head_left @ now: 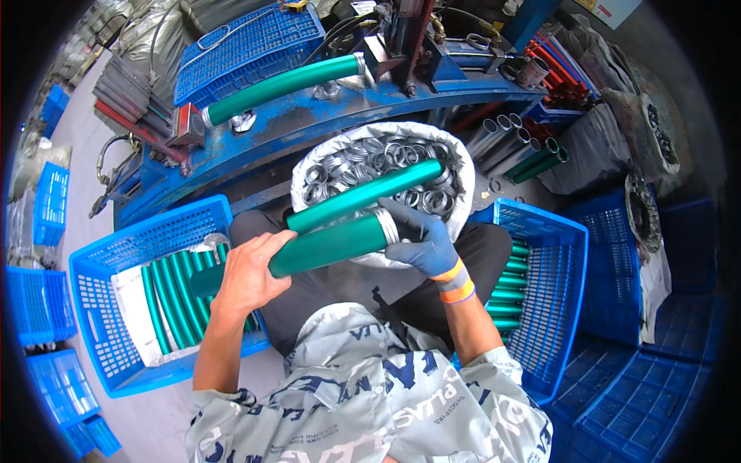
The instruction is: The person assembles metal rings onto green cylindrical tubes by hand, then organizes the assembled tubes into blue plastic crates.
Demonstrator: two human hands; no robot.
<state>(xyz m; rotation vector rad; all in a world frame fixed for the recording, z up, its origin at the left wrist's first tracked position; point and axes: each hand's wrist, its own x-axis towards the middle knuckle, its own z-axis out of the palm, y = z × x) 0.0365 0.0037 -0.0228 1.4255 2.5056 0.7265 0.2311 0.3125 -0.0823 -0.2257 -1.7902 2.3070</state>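
My bare left hand [251,270] wraps around a green tube [330,245] held slantwise over my lap. At the tube's right end sits a pale metal ring [387,227]. My right hand [423,241], in a blue glove with an orange and grey cuff, grips that ring, its fingers over the far edge and its thumb near. Just beyond, a second green tube [370,194] lies across a white sack [306,171] of loose metal rings [351,160]. Its near end passes close to my left fingers; I cannot tell whether they touch it.
A blue crate [93,309] on my left and another blue crate [562,309] on my right hold green tubes. Ahead, a blue machine bench [309,127] carries a green tube [285,86] between two end fixtures. Grey pipes [494,139] stand right of the sack.
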